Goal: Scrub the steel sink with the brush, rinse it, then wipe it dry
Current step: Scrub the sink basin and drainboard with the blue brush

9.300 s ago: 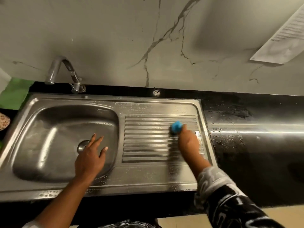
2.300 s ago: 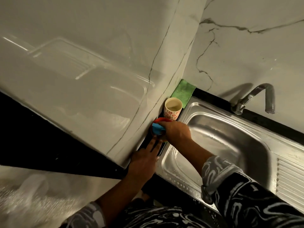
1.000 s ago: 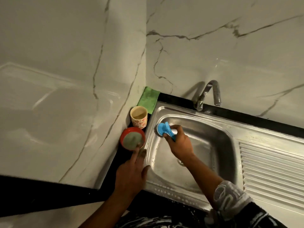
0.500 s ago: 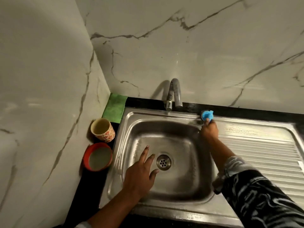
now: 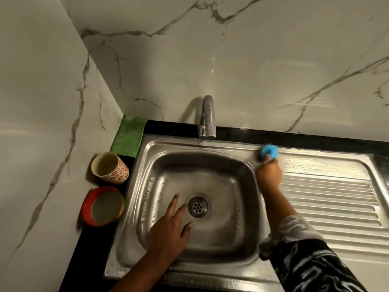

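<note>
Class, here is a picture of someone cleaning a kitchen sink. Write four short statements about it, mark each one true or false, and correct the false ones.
1. The right hand holds the blue brush against the back rim of the steel sink. True.
2. The left hand grips the drain. False: its fingers are straight and lie beside the drain, over the basin floor.
3. The patterned cup stands upright on the counter left of the sink. True.
4. The green cloth lies on the draining board. False: it lies in the back left corner, behind the cup.
</note>
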